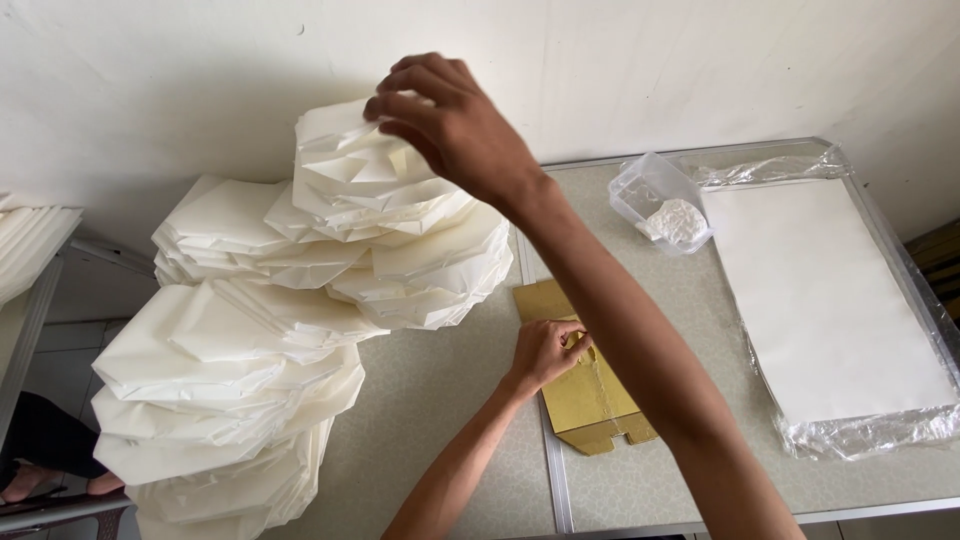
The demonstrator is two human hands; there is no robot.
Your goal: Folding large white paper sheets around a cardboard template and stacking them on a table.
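Nearest the camera, at about 6 o'clock on the bench (450,400), the left hand (545,352) rests on a flat tan cardboard piece (590,395), its grip pinched on the card's upper edge. That card's long axis runs from 11 to 5 o'clock. Farther off, toward 12 o'clock, the right hand (455,125) reaches over the top of a leaning stack of folded white paper pieces (390,220), fingers curled down and pinching the topmost crumpled fold. At 2 o'clock lie a clear plastic tub (655,195) and plastic-wrapped white sheets (825,300).
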